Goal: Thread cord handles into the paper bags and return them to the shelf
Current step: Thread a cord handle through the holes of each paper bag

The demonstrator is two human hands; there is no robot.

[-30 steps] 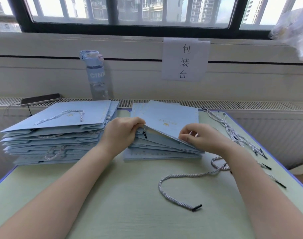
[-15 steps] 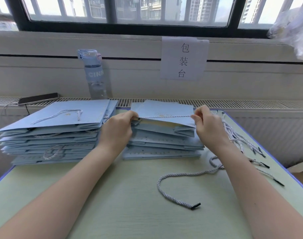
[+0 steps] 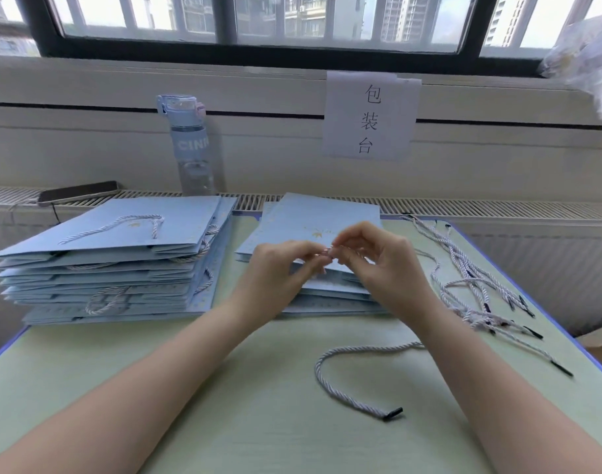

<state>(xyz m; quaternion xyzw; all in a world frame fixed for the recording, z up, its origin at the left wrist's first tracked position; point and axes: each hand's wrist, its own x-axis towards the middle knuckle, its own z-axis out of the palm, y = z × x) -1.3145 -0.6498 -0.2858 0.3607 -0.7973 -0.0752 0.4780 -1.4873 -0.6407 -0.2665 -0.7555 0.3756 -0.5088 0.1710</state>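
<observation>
Left hand [image 3: 279, 268]: raised over the right-hand pile, fingers curled. Thumb and forefinger tips are drawn into a tight grip where the two hands meet.
Right hand [image 3: 378, 265]: facing it, thumb and forefinger tips pinched close against the other hand's tips. The remaining fingers arch loosely above.
What the grip has hold of: too small and blurred to tell. I cannot say whether a cord lies between the tips.
Top bag [image 3: 313, 217]: pale blue, lying flat, uppermost on the right pile. It sits directly beneath and behind both hands, with a small gold mark on its face.
Right pile [image 3: 327, 302]: flat blue paper bags at the far middle of the counter [image 3: 224, 405], which is pale green with a blue edge.
Left pile [image 3: 121, 268]: a taller heap of the same bags just beside it. Twisted cord handles show on its top bag and along its edges.
Loose cord [image 3: 361, 349]: white, twisted and black-tipped, curved on the counter near the right forearm, apart from the bags.
Cord bundle [image 3: 464, 278]: more such cords strewn along the counter's right side.
Behind: a water bottle [image 3: 190, 145] and a phone [image 3: 77, 191] on the radiator grille. A paper sign [image 3: 371, 118] hangs on the wall.
</observation>
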